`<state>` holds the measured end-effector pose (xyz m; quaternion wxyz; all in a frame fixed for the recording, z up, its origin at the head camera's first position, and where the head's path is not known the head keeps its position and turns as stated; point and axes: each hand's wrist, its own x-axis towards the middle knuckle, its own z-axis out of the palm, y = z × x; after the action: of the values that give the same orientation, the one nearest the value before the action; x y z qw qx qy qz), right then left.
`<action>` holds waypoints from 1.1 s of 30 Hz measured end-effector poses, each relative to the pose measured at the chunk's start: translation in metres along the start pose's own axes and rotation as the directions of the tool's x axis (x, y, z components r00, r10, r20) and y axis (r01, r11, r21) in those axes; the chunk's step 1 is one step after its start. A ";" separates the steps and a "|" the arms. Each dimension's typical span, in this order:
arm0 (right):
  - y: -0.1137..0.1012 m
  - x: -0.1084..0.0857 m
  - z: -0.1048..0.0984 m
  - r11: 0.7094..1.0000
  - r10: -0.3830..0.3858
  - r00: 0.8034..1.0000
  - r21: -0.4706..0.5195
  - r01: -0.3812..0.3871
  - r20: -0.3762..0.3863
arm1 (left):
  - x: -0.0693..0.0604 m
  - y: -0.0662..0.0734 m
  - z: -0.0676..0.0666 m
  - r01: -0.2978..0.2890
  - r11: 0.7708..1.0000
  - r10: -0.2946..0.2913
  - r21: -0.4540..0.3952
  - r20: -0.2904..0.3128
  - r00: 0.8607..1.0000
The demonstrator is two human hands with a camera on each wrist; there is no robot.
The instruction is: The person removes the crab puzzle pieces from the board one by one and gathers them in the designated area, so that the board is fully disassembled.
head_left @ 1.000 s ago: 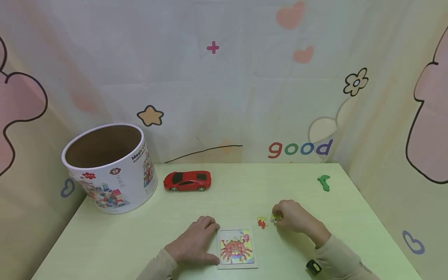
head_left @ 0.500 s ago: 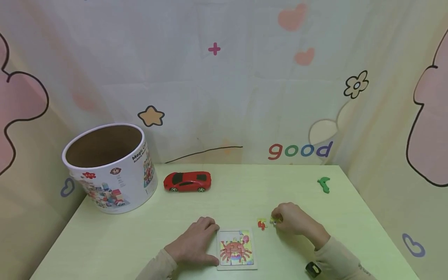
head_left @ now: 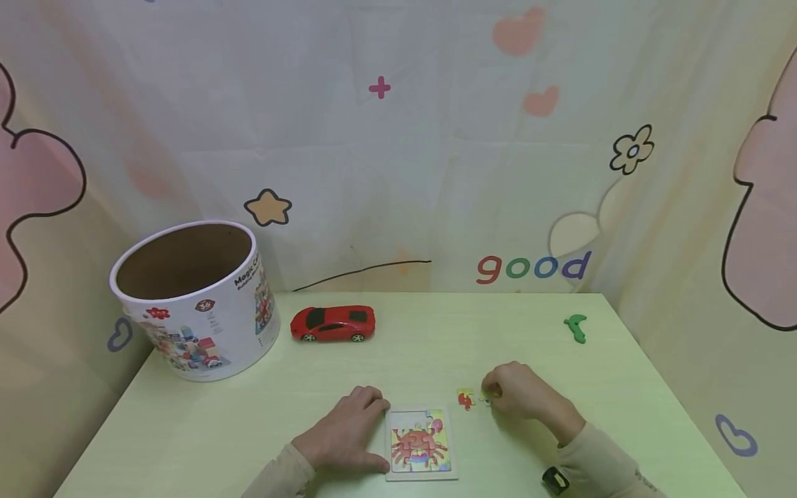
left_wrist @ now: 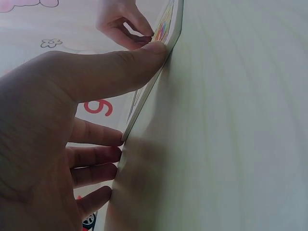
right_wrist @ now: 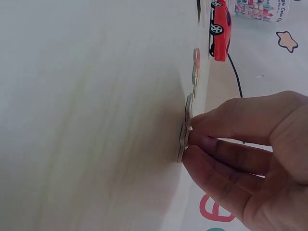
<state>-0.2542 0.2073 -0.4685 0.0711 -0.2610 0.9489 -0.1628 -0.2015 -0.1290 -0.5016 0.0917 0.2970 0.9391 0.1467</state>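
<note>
Far left, a printed white bucket is standing on the pale table; a red toy car is sitting just right of it, nose pointing left. Nearer the front, the left hand is spreading wide along the left side of the crab puzzle: thumb touching its near corner, index fingertip touching its far corner, other fingers stretching out beyond, nothing being gripped. The crab puzzle is lying flat, grey backing showing at its upper left. Just right of it I'm seeing a loose red-and-yellow piece lying on the table. Next, the right hand is angling down, fingers curling, thumb and fingertips bunching tight on another puzzle piece against the table. Its sleeve is slanting toward lower right; a small black object is showing beside it, can't tell what. Far right, a green curved thing is lying well apart, near the back corner.
</note>
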 end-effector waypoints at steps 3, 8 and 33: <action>-0.001 0.000 0.002 1.000 0.005 1.000 -0.011 -0.005 -0.006 | 0.000 0.000 0.000 0.003 1.000 -0.003 -0.007 0.003 1.000; 0.000 0.001 0.005 1.000 0.031 1.000 -0.002 -0.031 -0.003 | 0.000 0.000 0.000 -0.003 1.000 0.003 -0.008 0.001 1.000; -0.016 0.005 0.004 0.996 -0.053 0.998 0.074 0.056 -0.046 | -0.001 -0.001 0.001 -0.023 1.000 0.023 0.009 -0.024 0.999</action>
<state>-0.2501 0.1907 -0.4668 0.0558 -0.2802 0.9359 -0.2061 -0.2013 -0.1301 -0.5032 0.0775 0.3064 0.9372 0.1473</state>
